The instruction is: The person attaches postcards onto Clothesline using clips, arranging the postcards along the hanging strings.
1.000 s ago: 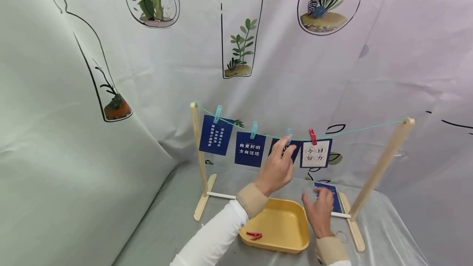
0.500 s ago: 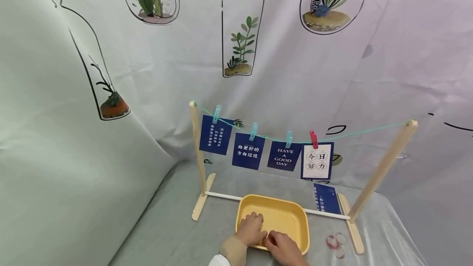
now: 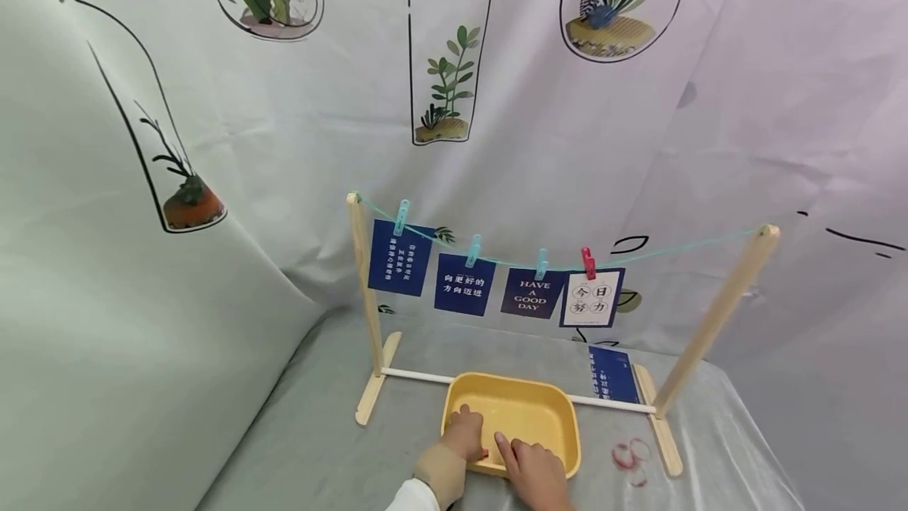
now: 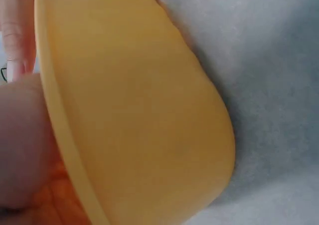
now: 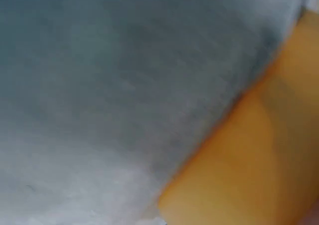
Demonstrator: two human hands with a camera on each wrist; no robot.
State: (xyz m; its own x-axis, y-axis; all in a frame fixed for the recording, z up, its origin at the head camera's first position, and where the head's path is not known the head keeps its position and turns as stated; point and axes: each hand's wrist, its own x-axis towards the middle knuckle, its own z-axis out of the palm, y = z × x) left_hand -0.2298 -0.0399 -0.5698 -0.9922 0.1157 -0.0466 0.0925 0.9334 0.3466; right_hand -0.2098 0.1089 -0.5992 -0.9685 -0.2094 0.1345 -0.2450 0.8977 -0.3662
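My left hand (image 3: 463,434) reaches into the front left of the yellow tray (image 3: 567,416), fingers curled down. It pinches a red clothespin (image 3: 485,453), of which only a small end shows. Over the tray's front rim lies my right hand (image 3: 534,470), index finger extended, with nothing visible in its grip. The left wrist view shows the tray's outer wall (image 4: 139,105) close up, with part of a hand behind the rim. In the right wrist view the tray wall (image 5: 239,170) is blurred and hardly any of the hand shows.
Behind the tray stands a wooden frame (image 3: 716,318) with a green string (image 3: 681,249). Cards hang from blue clothespins (image 3: 473,251) and a red one (image 3: 589,262). A blue card (image 3: 614,374) lies at the right, and reddish rings (image 3: 624,456) lie in front of it.
Both hands have come down from the hanging cards and the right side into the tray's front. The left hand has taken hold of the red clothespin; the right has drawn slightly apart from it.
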